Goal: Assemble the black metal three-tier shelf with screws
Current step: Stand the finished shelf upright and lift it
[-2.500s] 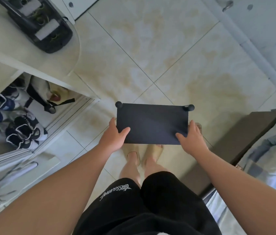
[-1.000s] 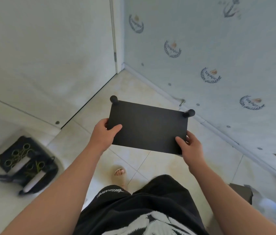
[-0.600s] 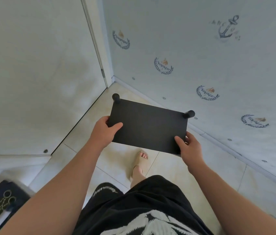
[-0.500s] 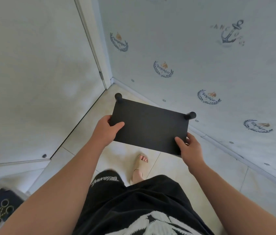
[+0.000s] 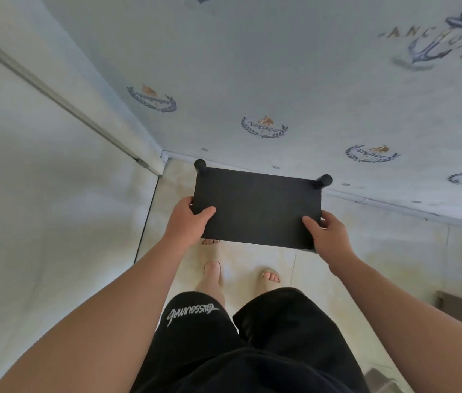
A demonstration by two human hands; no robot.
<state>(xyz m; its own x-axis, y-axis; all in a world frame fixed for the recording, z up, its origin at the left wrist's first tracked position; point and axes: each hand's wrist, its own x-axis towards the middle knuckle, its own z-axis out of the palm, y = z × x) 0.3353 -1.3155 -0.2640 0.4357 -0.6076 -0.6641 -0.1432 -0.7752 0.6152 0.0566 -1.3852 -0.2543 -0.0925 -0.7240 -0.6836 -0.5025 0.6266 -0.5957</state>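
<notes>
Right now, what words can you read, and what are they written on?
"Voyager": inside the wreath emblems repeated across the wallpaper; the last letters are soft.
"ANC...OR...": curved around the anchor print on the same wallpaper; the rest is blurred.
White script on the black shorts: upside down and too blurred to read.
The black shelf: no writing shows.

The left hand (image 5: pixel 188 219) grips the shelf panel (image 5: pixel 258 211) at its near left corner and the right hand (image 5: pixel 327 236) grips its near right corner, thumbs on top. Beyond the grip, the left post cap (image 5: pixel 200 164) and right post cap (image 5: pixel 323 181) sit at the far corners. The back wall (image 5: pixel 280 80) stands past them and the side wall (image 5: pixel 39 194) is left of the grip. The floor (image 5: pixel 252 259) and the person's feet (image 5: pixel 212 272) lie below.
</notes>
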